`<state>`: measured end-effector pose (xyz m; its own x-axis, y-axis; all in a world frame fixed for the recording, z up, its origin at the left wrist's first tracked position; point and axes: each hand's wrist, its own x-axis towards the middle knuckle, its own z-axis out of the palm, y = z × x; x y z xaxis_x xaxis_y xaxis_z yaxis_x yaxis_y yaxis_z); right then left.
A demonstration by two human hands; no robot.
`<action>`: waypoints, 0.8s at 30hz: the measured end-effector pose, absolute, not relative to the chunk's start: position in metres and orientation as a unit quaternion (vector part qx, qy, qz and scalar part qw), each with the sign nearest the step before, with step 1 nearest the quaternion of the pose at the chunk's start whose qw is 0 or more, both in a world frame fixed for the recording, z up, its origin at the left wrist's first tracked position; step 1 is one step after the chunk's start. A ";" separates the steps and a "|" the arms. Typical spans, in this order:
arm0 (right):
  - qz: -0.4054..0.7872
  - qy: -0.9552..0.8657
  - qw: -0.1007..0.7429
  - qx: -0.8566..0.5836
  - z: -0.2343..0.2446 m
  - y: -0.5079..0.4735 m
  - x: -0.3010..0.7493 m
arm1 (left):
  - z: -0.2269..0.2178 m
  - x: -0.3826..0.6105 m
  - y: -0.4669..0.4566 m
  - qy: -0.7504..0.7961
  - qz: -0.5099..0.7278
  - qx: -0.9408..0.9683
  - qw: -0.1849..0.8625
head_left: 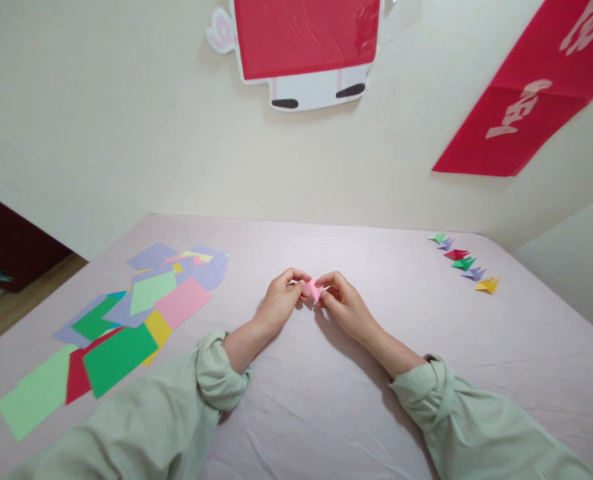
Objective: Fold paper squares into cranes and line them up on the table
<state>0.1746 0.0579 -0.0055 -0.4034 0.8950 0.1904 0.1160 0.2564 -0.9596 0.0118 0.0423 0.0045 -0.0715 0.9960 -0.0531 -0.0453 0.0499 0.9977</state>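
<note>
Rolled sleeves (151, 420) angle inward; left hand (279, 301) and right hand (349, 307) pinch folded pink paper (314, 290), fingers (333, 279) bent.

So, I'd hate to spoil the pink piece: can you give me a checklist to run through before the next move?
1. Grip on the pink piece: ok; left hand and right hand both hold it.
2. Folds neat: cannot tell; the piece is small and partly hidden by the hands.
3. Cuffs off the hands: ok; left sleeve and right sleeve are rolled up the forearms.
4. Left sleeve off the sheets: cannot tell; it runs close by them in this view.
5. Sheets sorted singly: not ok; many overlap.
6. Folded row away from the hands: ok; its six pieces lie off to the right.
</note>
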 end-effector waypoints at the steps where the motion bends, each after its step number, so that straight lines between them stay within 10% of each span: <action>1: 0.485 -0.683 0.402 -0.369 -0.006 0.058 0.175 | 0.005 0.012 0.042 0.519 0.516 0.462 0.501; 24: 0.459 -0.689 0.403 -0.391 -0.003 0.058 0.175 | 0.000 0.012 0.044 0.516 0.492 0.503 0.489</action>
